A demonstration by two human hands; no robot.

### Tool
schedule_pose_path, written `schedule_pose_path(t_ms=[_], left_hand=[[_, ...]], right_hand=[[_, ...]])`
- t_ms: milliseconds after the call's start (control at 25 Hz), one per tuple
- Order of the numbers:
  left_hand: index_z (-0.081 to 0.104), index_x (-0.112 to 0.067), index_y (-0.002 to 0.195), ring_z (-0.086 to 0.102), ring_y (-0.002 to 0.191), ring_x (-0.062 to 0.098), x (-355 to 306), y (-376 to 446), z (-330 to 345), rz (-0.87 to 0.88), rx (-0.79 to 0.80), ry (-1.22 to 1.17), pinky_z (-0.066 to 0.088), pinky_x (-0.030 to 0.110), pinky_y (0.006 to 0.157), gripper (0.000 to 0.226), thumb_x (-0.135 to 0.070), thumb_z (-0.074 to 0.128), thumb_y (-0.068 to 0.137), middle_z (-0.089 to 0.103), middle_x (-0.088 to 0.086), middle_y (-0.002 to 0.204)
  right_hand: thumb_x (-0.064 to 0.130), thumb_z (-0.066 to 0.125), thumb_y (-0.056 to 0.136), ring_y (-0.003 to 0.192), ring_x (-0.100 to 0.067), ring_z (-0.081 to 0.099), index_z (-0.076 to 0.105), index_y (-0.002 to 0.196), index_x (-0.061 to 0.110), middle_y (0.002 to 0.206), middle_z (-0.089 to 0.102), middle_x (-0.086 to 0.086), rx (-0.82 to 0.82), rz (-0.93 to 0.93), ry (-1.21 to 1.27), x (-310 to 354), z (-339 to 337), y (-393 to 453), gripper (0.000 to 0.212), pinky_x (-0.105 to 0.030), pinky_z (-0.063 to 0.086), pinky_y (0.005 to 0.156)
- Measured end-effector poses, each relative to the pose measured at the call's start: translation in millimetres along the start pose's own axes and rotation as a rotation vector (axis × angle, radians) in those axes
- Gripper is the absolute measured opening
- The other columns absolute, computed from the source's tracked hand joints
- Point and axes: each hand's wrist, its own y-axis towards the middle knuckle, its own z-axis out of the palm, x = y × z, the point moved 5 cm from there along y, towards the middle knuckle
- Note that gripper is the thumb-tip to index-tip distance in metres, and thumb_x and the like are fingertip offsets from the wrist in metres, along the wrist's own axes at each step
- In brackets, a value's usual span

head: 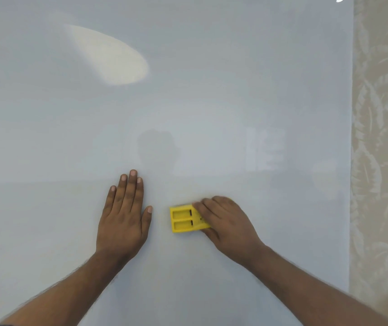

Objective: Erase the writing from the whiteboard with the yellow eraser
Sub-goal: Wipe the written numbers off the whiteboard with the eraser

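Right hand's grip (223, 222) holds the yellow eraser (184, 218) flat on the whiteboard (188, 102), long axis left-right; left hand (123, 217) lies flat, fingers straight.

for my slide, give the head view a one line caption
Right hand holds yellow eraser on whiteboard; left hand rests flat.
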Motion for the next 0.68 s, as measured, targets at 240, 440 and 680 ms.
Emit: schedule_pose_path(t_ms=[240, 440, 680], left_hand=[[0.018, -0.001, 0.158, 0.011, 0.156, 0.027, -4.1, -9.6, 4.0, -0.026, 0.006, -0.005, 0.013, 0.046, 0.126, 0.065, -0.034, 0.029, 0.103, 0.014, 0.012, 0.168], [0.022, 0.0, 0.157, 0.013, 0.156, 0.028, -7.1, -16.2, 5.7, -0.028, -0.002, -0.008, 0.015, 0.048, 0.126, 0.064, -0.033, 0.031, 0.102, 0.016, 0.015, 0.167], [0.024, 0.001, 0.156, 0.012, 0.156, 0.028, -7.3, -26.7, 7.9, 0.021, 0.021, -0.006, 0.012, 0.046, 0.126, 0.065, -0.034, 0.032, 0.102, 0.017, 0.015, 0.167]], right_hand=[[0.033, 0.058, 0.095, 0.102, -0.031, 0.059, 0.057, 0.128, 0.008, 0.116, 0.064, -0.008, 0.038, -0.03, -0.096, -45.7, -22.7, -21.8, 0.042, -0.041, 0.046, 0.094], [0.037, 0.058, 0.093, 0.105, -0.031, 0.058, 0.057, 0.132, 0.008, 0.118, 0.063, -0.009, -0.101, 0.173, 0.003, -24.9, -8.8, 15.5, 0.048, -0.039, 0.044, 0.096], [0.02, 0.067, 0.088, 0.098, -0.028, 0.056, 0.057, 0.127, 0.01, 0.114, 0.062, -0.005, 0.088, -0.061, 0.004, 11.5, 11.6, -46.9, 0.042, -0.04, 0.045, 0.092]])
